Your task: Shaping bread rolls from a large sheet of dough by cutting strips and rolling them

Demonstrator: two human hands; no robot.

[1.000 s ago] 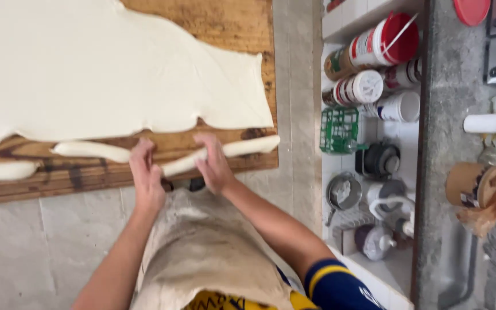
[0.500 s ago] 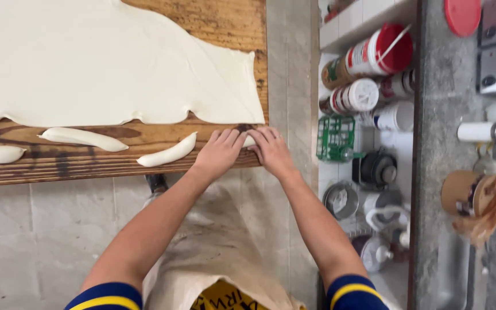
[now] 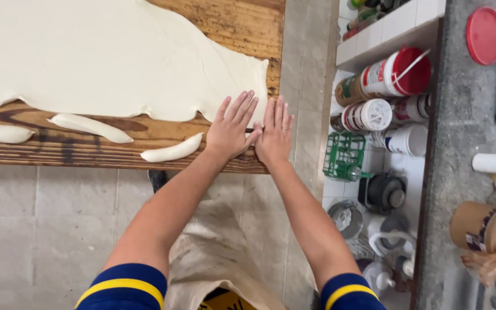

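On the tiled shelf (image 3: 374, 37) to my right I see a large can with a red lid (image 3: 394, 74) lying on its side, its label white with red and green print. Just below it lies a smaller can with a white lid (image 3: 367, 115), label white and red, and beside that a white tub (image 3: 406, 140). A dark-labelled jar (image 3: 348, 90) sits at the red-lidded can's left end. On the grey counter (image 3: 460, 149), near its lower edge, stands a brown paper cup (image 3: 477, 225) with a dark label patch.
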